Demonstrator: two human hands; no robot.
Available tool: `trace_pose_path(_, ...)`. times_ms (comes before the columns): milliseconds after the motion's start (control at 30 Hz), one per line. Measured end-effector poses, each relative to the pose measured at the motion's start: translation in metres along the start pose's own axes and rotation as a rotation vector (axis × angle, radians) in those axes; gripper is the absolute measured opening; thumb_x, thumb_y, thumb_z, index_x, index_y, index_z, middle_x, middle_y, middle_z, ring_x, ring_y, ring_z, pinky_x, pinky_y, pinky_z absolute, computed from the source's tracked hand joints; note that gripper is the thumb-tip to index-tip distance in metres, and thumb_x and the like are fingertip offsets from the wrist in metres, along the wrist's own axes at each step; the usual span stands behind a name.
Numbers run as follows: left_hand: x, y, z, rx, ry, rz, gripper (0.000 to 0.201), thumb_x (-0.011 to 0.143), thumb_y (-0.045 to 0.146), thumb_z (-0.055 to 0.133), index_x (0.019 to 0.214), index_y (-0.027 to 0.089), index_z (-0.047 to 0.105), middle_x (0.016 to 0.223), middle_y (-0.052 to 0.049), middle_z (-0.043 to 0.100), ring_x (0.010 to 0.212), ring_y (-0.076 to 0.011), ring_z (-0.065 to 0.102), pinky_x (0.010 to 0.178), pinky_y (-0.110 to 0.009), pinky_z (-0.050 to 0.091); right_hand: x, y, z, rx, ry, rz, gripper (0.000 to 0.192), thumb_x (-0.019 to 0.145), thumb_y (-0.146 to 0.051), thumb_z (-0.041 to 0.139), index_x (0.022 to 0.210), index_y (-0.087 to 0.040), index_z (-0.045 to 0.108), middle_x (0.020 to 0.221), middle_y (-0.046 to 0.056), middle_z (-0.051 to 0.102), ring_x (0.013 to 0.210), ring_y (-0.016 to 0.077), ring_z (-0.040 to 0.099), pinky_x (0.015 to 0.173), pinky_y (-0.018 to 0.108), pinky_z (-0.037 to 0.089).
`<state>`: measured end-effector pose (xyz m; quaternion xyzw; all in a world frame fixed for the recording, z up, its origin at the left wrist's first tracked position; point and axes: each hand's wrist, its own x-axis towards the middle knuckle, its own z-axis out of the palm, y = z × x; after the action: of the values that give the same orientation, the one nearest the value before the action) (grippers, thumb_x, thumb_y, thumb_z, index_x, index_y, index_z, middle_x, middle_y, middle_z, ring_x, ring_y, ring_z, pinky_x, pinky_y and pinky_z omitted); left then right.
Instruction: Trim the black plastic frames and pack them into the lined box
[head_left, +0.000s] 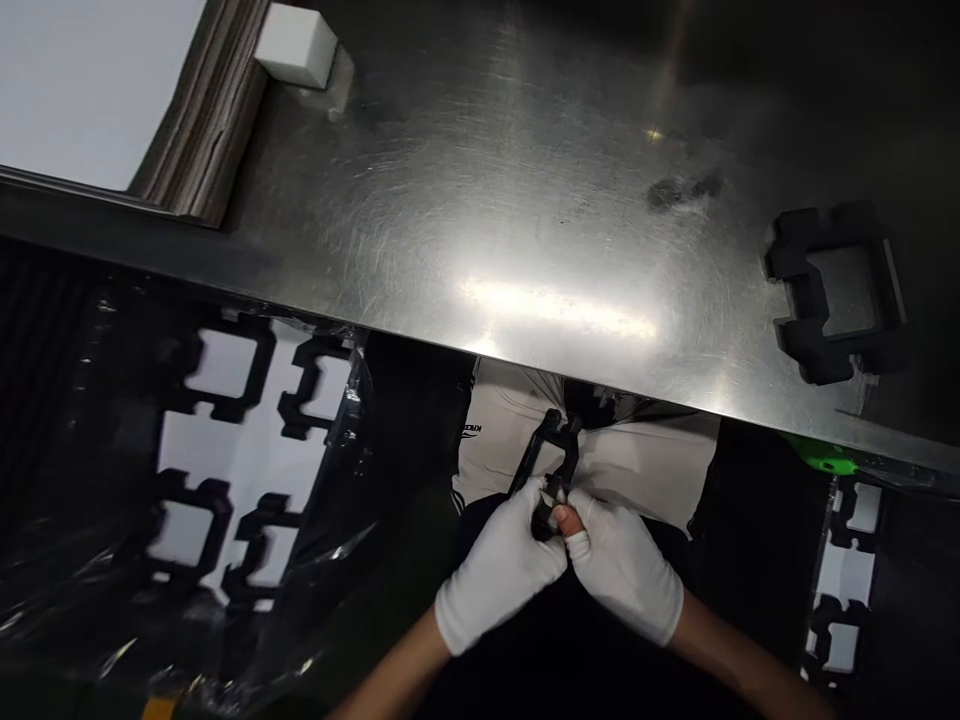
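Both gloved hands meet below the near edge of the steel surface (pixel 465 200), over the person's lap, and share one black foam piece (pixel 551 455). The left hand (pixel 499 570) is closed round its lower end from the left; the right hand (pixel 622 575) is closed on the same end from the right, with a bare fingertip showing through a cut glove where the two hands touch. The piece runs up and away from the hands, its long axis tilted slightly right toward the surface edge, its top end just short of that edge and free. Neither hand is clearly nearer; they grip at the same spot. Above, the surface lies open and bare across its middle, with another black foam frame (pixel 836 290) resting well to the right near the edge, a white block (pixel 296 45) far at the upper left, and a stack of sheets (pixel 202 120) beside it. Left of the hands, below the surface, a plastic bag (pixel 247 460) holds more foam cut-outs; a similar lot (pixel 847 570) sits at the right. Between these the lap area leaves room for moving.
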<state>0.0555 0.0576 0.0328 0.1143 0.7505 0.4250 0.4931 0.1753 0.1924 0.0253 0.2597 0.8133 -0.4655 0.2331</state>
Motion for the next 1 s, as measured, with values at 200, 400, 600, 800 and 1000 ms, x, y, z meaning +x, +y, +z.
trace_pose_path(200, 0.002, 0.0, -0.001, -0.03, -0.033, 0.024, 0.008, 0.088, 0.025, 0.073, 0.094, 0.024, 0.069, 0.088, -0.003, 0.074, 0.09, -0.0249, 0.07, 0.092, -0.04, 0.067, 0.003, -0.001, -0.006, -0.033, -0.059, -0.011, 0.043, 0.125, -0.049, 0.043, 0.114, -0.025, 0.077, 0.105, 0.008, 0.088, 0.092, 0.0301, 0.084, 0.079, 0.04, 0.062)
trace_pose_path(400, 0.001, 0.0, -0.003, -0.01, -0.06, 0.039, 0.012, 0.083, 0.023, 0.07, 0.095, 0.024, 0.067, 0.091, -0.004, 0.073, 0.089, -0.0245, 0.067, 0.088, -0.04, 0.064, 0.004, -0.002, -0.012, -0.073, -0.119, -0.061, 0.04, 0.123, -0.049, 0.046, 0.123, -0.026, 0.08, 0.113, 0.009, 0.09, 0.098, 0.0325, 0.087, 0.086, 0.044, 0.066)
trace_pose_path(600, 0.004, 0.002, 0.001, 0.003, -0.053, 0.032, 0.007, 0.094, 0.031, 0.066, 0.091, 0.026, 0.062, 0.087, -0.002, 0.072, 0.082, -0.0221, 0.067, 0.08, -0.036, 0.061, 0.004, -0.002, -0.006, -0.013, -0.034, 0.011, 0.041, 0.123, -0.053, 0.042, 0.103, -0.029, 0.069, 0.098, 0.007, 0.086, 0.088, 0.0311, 0.083, 0.076, 0.041, 0.062)
trace_pose_path(800, -0.005, -0.002, 0.007, 0.456, 0.085, -0.065, 0.009, 0.098, 0.024, 0.07, 0.106, 0.021, 0.072, 0.089, -0.009, 0.084, 0.084, -0.0311, 0.083, 0.082, -0.042, 0.063, -0.015, 0.007, -0.023, 0.006, 0.039, -0.048, 0.045, 0.124, -0.055, 0.038, 0.095, -0.032, 0.063, 0.09, 0.006, 0.081, 0.082, 0.032, 0.081, 0.077, 0.045, 0.062)
trace_pose_path(1000, -0.014, -0.011, 0.015, 0.903, 0.191, 0.065, 0.018, 0.102, 0.035, 0.072, 0.104, 0.02, 0.081, 0.076, -0.01, 0.083, 0.073, -0.0389, 0.084, 0.073, -0.048, 0.063, -0.026, 0.01, -0.028, -0.101, -0.118, -0.039, 0.055, 0.127, -0.06, 0.032, 0.099, -0.028, 0.066, 0.085, 0.005, 0.08, 0.072, 0.0274, 0.076, 0.066, 0.038, 0.05)
